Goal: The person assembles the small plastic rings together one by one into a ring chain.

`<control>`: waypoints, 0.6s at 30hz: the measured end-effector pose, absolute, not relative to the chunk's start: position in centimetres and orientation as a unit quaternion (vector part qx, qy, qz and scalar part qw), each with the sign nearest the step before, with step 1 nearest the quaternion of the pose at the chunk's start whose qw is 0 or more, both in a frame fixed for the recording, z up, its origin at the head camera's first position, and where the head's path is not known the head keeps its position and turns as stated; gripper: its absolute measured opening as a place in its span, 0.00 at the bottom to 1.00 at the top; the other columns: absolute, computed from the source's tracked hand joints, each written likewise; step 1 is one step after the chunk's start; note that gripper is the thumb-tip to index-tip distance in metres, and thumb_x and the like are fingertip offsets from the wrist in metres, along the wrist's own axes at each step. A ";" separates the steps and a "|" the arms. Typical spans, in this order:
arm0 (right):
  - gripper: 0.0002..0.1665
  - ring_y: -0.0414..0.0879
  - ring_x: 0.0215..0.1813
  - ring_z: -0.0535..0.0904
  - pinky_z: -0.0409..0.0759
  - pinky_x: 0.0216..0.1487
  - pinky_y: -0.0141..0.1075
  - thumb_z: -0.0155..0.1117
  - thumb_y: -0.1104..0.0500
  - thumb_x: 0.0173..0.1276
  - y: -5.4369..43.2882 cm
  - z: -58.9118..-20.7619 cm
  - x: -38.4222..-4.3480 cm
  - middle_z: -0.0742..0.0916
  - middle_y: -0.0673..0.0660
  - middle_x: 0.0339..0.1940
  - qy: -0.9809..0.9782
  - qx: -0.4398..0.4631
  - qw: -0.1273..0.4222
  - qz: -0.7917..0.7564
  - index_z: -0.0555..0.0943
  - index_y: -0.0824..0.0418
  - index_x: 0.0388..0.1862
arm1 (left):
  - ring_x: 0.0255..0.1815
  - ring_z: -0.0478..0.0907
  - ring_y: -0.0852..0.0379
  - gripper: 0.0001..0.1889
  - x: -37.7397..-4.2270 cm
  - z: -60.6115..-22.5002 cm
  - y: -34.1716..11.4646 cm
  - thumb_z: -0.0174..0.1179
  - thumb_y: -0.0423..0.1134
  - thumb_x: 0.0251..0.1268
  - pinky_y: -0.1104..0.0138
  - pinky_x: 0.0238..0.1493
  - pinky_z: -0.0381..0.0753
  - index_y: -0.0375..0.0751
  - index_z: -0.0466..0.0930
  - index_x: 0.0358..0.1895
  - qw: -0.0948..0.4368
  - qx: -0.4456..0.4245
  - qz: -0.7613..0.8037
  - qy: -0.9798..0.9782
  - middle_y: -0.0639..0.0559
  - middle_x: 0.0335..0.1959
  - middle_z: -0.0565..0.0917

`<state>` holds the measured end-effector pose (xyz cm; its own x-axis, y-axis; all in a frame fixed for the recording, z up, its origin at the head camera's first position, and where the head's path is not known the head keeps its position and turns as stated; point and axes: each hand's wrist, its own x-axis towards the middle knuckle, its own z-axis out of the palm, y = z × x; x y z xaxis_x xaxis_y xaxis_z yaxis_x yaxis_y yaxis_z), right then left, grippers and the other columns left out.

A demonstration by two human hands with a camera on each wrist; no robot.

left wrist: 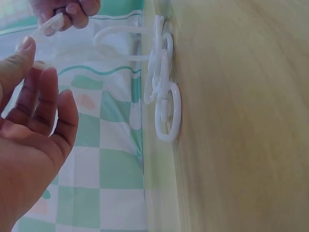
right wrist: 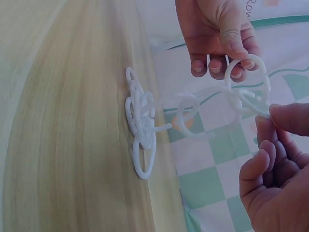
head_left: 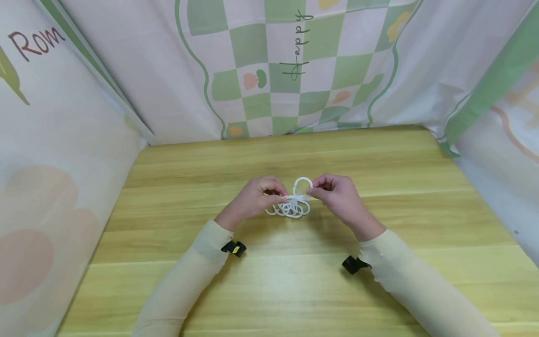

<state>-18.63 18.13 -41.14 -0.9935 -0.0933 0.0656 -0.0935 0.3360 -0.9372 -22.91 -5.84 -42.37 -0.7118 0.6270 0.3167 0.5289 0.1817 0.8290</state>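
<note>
White plastic rings are linked into a chain. My left hand [head_left: 257, 196] pinches one ring [right wrist: 266, 82] between thumb and fingers. Just right of it, my right hand [head_left: 338, 194] pinches another ring between thumb and index finger; in the head view a ring [head_left: 303, 178] stands up beside that thumb. In the right wrist view the two held rings overlap near the fingertips; whether they are joined cannot be told. More links hang from them down to a heap of rings [left wrist: 177, 111] on the table, below and between both hands.
The wooden table [head_left: 269, 285] stretches out around the hands. Printed curtains [head_left: 248, 47] hang along its back and sides. A black strap-mounted camera sits at each wrist, the left one [head_left: 239, 249] and the right one [head_left: 350, 265].
</note>
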 end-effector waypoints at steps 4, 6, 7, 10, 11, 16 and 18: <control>0.11 0.47 0.27 0.75 0.77 0.27 0.36 0.70 0.58 0.65 18.1 -41.1 -18.8 0.84 0.60 0.29 -0.818 0.051 0.001 0.573 0.81 0.67 0.36 | 0.35 0.77 0.58 0.02 -22.8 -42.1 -5.9 0.69 0.33 0.60 0.67 0.36 0.78 0.41 0.87 0.35 0.056 0.371 0.508 0.775 0.55 0.35 0.82; 0.12 0.48 0.29 0.76 0.77 0.29 0.37 0.69 0.57 0.65 18.1 -41.0 -18.9 0.84 0.59 0.30 -0.816 0.056 -0.002 0.575 0.81 0.66 0.37 | 0.35 0.76 0.57 0.03 -22.8 -41.9 -6.0 0.69 0.35 0.61 0.67 0.35 0.78 0.42 0.87 0.36 0.062 0.355 0.513 0.779 0.55 0.34 0.82; 0.12 0.49 0.29 0.76 0.77 0.29 0.37 0.69 0.57 0.66 18.1 -40.9 -19.0 0.84 0.59 0.30 -0.814 0.060 -0.002 0.578 0.81 0.67 0.37 | 0.34 0.77 0.57 0.03 -22.8 -41.9 -6.1 0.69 0.35 0.61 0.66 0.35 0.78 0.42 0.87 0.36 0.065 0.347 0.518 0.779 0.55 0.34 0.82; 0.14 0.48 0.30 0.75 0.75 0.29 0.35 0.68 0.56 0.67 18.0 -40.1 -19.2 0.82 0.60 0.31 -0.809 0.071 -0.002 0.583 0.79 0.66 0.39 | 0.34 0.77 0.55 0.06 -22.8 -41.8 -6.2 0.70 0.36 0.60 0.66 0.35 0.79 0.39 0.86 0.39 0.073 0.342 0.525 0.776 0.54 0.33 0.83; 0.14 0.47 0.30 0.75 0.75 0.29 0.34 0.68 0.55 0.67 18.0 -39.6 -19.3 0.82 0.60 0.31 -0.806 0.075 0.002 0.588 0.79 0.66 0.39 | 0.34 0.78 0.55 0.08 -22.8 -41.8 -6.1 0.70 0.35 0.60 0.66 0.35 0.79 0.37 0.86 0.40 0.076 0.347 0.523 0.775 0.53 0.33 0.83; 0.08 0.43 0.29 0.74 0.75 0.29 0.31 0.67 0.62 0.67 19.0 -36.3 -19.8 0.81 0.56 0.29 -0.750 0.097 0.045 0.653 0.78 0.66 0.37 | 0.34 0.77 0.56 0.09 -22.9 -41.9 -6.1 0.69 0.36 0.61 0.66 0.35 0.79 0.37 0.85 0.42 0.087 0.348 0.515 0.778 0.53 0.34 0.83; 0.04 0.43 0.28 0.74 0.76 0.29 0.29 0.66 0.68 0.66 20.0 -34.9 -20.1 0.81 0.55 0.28 -0.696 0.115 0.075 0.705 0.79 0.66 0.35 | 0.34 0.77 0.57 0.07 -22.9 -42.0 -6.1 0.68 0.36 0.62 0.67 0.35 0.79 0.39 0.84 0.42 0.090 0.335 0.515 0.784 0.54 0.33 0.83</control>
